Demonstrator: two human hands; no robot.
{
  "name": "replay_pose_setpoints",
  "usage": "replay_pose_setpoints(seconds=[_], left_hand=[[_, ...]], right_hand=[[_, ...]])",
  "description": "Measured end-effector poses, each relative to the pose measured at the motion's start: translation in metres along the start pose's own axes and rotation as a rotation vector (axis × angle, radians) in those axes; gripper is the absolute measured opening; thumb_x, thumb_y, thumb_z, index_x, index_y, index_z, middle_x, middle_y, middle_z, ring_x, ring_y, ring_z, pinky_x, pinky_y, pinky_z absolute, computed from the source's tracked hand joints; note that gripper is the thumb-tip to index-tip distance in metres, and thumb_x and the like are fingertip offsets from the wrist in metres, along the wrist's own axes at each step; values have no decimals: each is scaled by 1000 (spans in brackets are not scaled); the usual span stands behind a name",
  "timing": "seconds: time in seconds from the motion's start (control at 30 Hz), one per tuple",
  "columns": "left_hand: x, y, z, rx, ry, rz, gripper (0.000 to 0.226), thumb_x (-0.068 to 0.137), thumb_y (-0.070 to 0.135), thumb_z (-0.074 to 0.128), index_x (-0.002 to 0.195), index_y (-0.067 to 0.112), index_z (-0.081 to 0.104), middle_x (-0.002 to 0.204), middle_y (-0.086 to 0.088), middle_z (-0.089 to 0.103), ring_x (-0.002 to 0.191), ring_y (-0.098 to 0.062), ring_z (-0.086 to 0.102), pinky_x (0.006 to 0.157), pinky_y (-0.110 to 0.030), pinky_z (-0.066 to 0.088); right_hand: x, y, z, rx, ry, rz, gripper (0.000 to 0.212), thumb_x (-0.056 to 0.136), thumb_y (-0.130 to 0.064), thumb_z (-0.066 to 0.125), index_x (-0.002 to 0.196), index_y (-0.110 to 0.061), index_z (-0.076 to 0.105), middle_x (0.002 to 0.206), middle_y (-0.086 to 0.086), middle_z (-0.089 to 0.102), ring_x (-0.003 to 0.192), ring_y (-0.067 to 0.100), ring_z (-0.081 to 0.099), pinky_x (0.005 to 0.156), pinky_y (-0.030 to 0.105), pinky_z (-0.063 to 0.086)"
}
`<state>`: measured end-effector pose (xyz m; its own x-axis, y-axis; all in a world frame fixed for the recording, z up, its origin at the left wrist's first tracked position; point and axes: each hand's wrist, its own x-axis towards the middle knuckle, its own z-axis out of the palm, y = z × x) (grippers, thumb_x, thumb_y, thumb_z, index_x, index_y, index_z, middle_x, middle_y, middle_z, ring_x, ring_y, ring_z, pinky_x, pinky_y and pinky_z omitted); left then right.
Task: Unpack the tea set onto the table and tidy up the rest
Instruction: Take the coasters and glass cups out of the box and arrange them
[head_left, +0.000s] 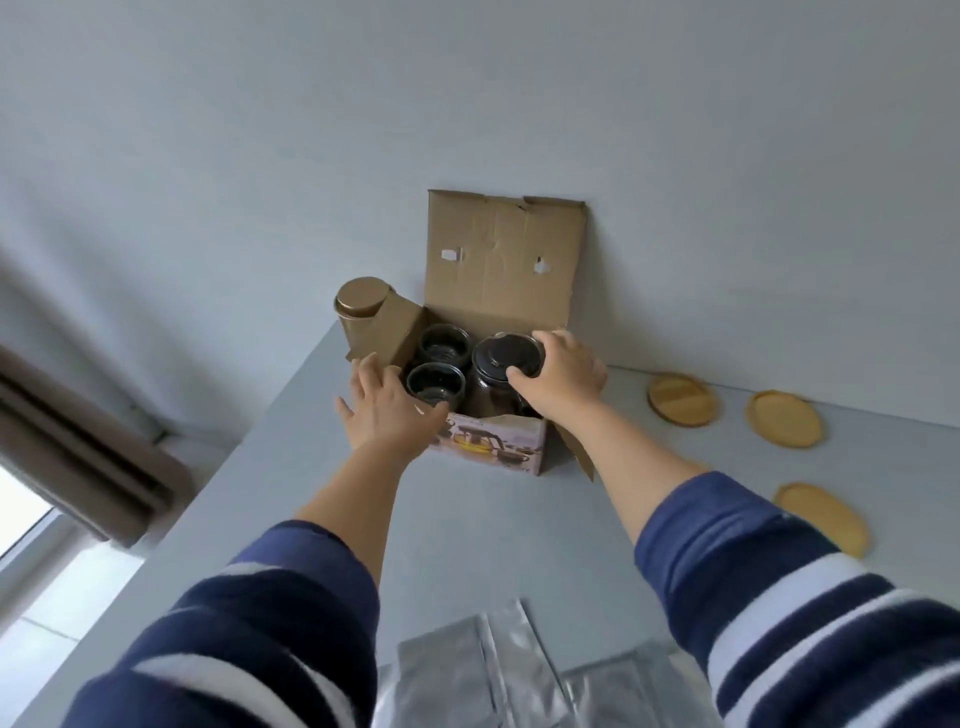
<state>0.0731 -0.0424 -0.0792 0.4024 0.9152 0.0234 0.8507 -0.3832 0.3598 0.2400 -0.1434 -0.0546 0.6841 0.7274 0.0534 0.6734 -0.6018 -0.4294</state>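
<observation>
now right hand (563, 371) grips the teapot (506, 364) lid, left hand (387, 410) spread on the box (493, 447) edge.

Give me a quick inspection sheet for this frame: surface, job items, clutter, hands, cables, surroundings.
Surface: grey table, pushed against the wall.
Job's things: open cardboard box at the far edge, lid flap up; teapot and two dark cups inside it; three wooden coasters laid out to the right.
Clutter: gold tin left of the box; silver foil pouches at the near edge.
Hands: right hand gripping the teapot lid; left hand open against the box's left front corner.
Cables: nothing seen.
Surroundings: plain wall; brown curtain and window at left.
</observation>
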Motion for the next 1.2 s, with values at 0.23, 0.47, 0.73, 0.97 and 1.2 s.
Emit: replay_pose_setpoints(seconds=[0.23, 0.47, 0.73, 0.97, 1.2], left_hand=[[26, 4, 9, -18, -159, -41, 97, 68, 69, 62, 139, 7, 38, 159, 5, -9, 147, -19, -21, 117, -60, 4], [31, 7, 19, -67, -122, -112, 81, 66, 58, 65, 127, 10, 47, 159, 8, -10, 147, -17, -22, 116, -59, 7], [30, 5, 22, -86, -108, -98, 78, 66, 58, 68, 125, 11, 47, 159, 7, -8, 147, -17, -21, 116, -60, 8], [29, 5, 18, -92, -102, -91, 78, 65, 61, 71, 125, 16, 50, 159, 6, -6, 147, -19, -19, 115, -63, 5], [32, 27, -13, -96, -47, -120, 96, 71, 67, 62, 146, 17, 30, 156, 2, 21, 148, -25, 8, 110, -71, -1]], right_hand=[[52, -63, 35, -200, -190, -76, 73, 82, -64, 51, 139, -18, 42, 147, 3, 42, 139, 25, 32, 115, 55, 13], [75, -92, 55, -346, -296, 87, 86, 69, -83, 45, 123, -17, 60, 135, 5, 55, 137, 30, 30, 112, 58, 14], [71, -93, 58, -303, -117, 94, 81, 67, -77, 53, 119, -15, 59, 126, 4, 61, 129, 28, 43, 112, 60, 9], [55, -79, 28, 44, 156, 44, 79, 68, -68, 62, 120, -12, 42, 106, 3, 64, 102, 26, 62, 99, 44, 36], [31, -24, -31, 379, 239, 171, 69, 72, -54, 71, 116, -14, 37, 106, 3, 54, 89, 21, 57, 66, 30, 45]])
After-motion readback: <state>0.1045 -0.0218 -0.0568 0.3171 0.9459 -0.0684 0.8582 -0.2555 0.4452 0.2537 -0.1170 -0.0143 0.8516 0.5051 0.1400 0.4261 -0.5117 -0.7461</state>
